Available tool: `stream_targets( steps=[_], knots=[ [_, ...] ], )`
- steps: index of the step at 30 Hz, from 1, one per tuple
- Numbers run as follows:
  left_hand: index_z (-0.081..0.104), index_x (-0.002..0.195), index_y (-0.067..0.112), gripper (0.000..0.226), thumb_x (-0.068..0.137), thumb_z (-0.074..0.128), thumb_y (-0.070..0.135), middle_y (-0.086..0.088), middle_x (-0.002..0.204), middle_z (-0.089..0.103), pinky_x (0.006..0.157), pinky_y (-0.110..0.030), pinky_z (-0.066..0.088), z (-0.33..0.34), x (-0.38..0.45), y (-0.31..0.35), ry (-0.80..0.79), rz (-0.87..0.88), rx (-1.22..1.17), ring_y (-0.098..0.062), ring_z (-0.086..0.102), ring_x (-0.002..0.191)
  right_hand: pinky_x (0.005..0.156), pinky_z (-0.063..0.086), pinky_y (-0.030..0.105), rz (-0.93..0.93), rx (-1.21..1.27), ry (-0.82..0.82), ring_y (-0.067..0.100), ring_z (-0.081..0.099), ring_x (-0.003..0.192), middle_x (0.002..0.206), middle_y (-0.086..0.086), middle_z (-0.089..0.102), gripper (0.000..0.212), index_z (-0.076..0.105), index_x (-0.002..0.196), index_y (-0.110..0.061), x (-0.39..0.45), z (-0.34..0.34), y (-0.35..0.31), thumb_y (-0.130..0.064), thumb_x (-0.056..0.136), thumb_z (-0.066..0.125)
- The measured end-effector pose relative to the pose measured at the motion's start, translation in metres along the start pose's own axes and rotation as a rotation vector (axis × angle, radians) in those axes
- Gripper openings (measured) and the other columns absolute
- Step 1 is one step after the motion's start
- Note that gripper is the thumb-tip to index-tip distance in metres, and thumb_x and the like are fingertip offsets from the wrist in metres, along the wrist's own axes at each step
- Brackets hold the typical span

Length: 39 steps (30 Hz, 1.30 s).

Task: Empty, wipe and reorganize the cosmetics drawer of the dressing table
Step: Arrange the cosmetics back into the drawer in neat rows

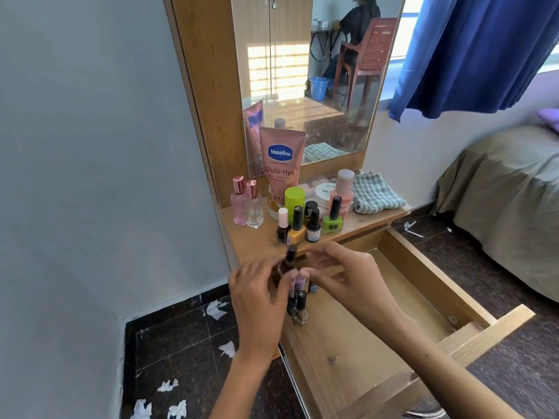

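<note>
The wooden drawer (429, 267) of the dressing table is pulled out, and its floor is mostly bare. Several nail polish bottles (299, 309) stand in its far left corner. My left hand (260, 294) holds a dark nail polish bottle (289, 261) just above that corner. My right hand (348, 273) hovers beside it with curled fingers touching the caps of the bottles in the drawer. On the tabletop (357, 229) stand more nail polishes (313, 226), a green polish bottle (332, 220), a pink Vaseline tube (281, 167) and two perfume bottles (246, 204).
A checked cloth (375, 193) lies at the back right of the tabletop, beside a white jar (325, 192) and a peach bottle (344, 189). The mirror (305, 77) rises behind. A bed (508, 207) stands to the right. Torn white paper scraps (216, 308) litter the dark floor.
</note>
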<state>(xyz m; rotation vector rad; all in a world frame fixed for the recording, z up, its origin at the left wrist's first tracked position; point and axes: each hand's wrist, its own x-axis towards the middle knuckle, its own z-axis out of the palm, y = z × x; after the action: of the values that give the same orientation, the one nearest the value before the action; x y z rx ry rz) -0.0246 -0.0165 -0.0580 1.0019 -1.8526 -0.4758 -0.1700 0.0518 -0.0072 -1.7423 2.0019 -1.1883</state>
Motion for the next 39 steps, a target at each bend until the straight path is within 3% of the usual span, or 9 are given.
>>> stream_targets(
  steps=[4,7,12,15,19,23,30,34,39],
  knots=[
    [0.069,0.104,0.028,0.027,0.084,0.067,0.045,0.021,0.101,0.064,0.091,-0.023,0.033,0.002,-0.01,0.01,-0.066,0.05,-0.054,0.005,0.052,0.103,0.065,0.055,0.027,-0.029,-0.072,-0.039,0.002,0.064,0.077,0.08,-0.015,0.067,0.015,0.067,0.085,-0.027,0.002,-0.002,-0.004,-0.041,0.082,0.071],
    [0.071,0.105,0.028,0.032,0.076,0.074,0.042,0.024,0.104,0.063,0.095,-0.022,0.03,0.0,-0.009,0.008,-0.078,0.014,-0.041,0.01,0.049,0.106,0.061,0.049,0.017,0.046,-0.17,-0.056,-0.001,0.061,0.07,0.071,-0.016,0.063,0.02,0.057,0.07,-0.035,0.002,-0.006,0.002,-0.039,0.082,0.072],
    [0.071,0.102,0.025,0.026,0.078,0.076,0.034,0.02,0.101,0.064,0.094,-0.028,0.035,-0.012,-0.004,-0.002,0.024,-0.019,-0.015,0.004,0.052,0.101,0.066,0.056,0.028,0.242,-0.292,-0.152,0.009,0.065,0.074,0.079,-0.006,0.068,0.017,0.063,0.075,-0.023,-0.001,-0.004,0.027,-0.036,0.082,0.073],
    [0.071,0.1,0.022,0.018,0.083,0.072,0.026,0.016,0.1,0.066,0.093,-0.033,0.04,-0.015,-0.003,-0.004,0.05,-0.046,-0.017,-0.004,0.058,0.1,0.066,0.055,0.023,0.325,-0.339,-0.256,0.01,0.065,0.081,0.09,-0.007,0.069,0.01,0.07,0.088,-0.022,-0.002,0.011,0.04,-0.03,0.083,0.072],
    [0.072,0.099,0.02,0.016,0.083,0.073,0.022,0.014,0.101,0.066,0.094,-0.028,0.035,-0.014,-0.005,-0.004,0.031,-0.054,0.004,-0.006,0.057,0.101,0.081,0.056,0.035,0.35,-0.385,-0.372,0.019,0.066,0.09,0.098,0.001,0.07,0.018,0.07,0.099,-0.016,0.001,0.03,0.05,-0.023,0.083,0.07],
    [0.072,0.098,0.02,0.015,0.083,0.072,0.021,0.014,0.103,0.065,0.095,-0.026,0.032,-0.013,-0.006,-0.006,0.035,-0.06,0.005,-0.004,0.055,0.103,0.084,0.056,0.034,0.333,-0.361,-0.405,0.02,0.066,0.095,0.105,0.004,0.07,0.024,0.068,0.11,-0.013,0.005,0.039,0.054,-0.017,0.086,0.067],
    [0.072,0.101,0.019,0.016,0.086,0.07,0.023,0.012,0.108,0.066,0.097,-0.027,0.032,-0.01,0.007,-0.006,0.052,-0.033,0.025,-0.007,0.054,0.107,0.085,0.056,0.027,0.3,-0.333,-0.41,0.014,0.066,0.099,0.111,0.002,0.069,0.032,0.065,0.117,-0.013,0.004,0.035,0.055,-0.012,0.085,0.069],
    [0.061,0.124,0.021,0.033,0.091,0.063,0.023,0.008,0.121,0.061,0.102,-0.025,0.028,-0.007,0.026,-0.003,0.03,0.002,0.043,-0.009,0.049,0.117,0.081,0.056,0.027,0.285,-0.345,-0.308,0.008,0.066,0.092,0.105,-0.01,0.069,0.03,0.065,0.111,-0.026,0.003,0.022,0.054,-0.017,0.084,0.071],
    [0.03,0.148,0.03,0.061,0.094,0.055,0.018,-0.012,0.153,0.028,0.109,-0.044,0.034,0.0,0.055,0.001,-0.099,0.087,0.274,-0.028,0.031,0.137,0.077,0.057,0.032,0.185,-0.24,-0.137,0.006,0.066,0.082,0.09,-0.011,0.072,0.01,0.071,0.096,-0.025,-0.006,0.018,0.049,-0.02,0.088,0.066]
  ],
)
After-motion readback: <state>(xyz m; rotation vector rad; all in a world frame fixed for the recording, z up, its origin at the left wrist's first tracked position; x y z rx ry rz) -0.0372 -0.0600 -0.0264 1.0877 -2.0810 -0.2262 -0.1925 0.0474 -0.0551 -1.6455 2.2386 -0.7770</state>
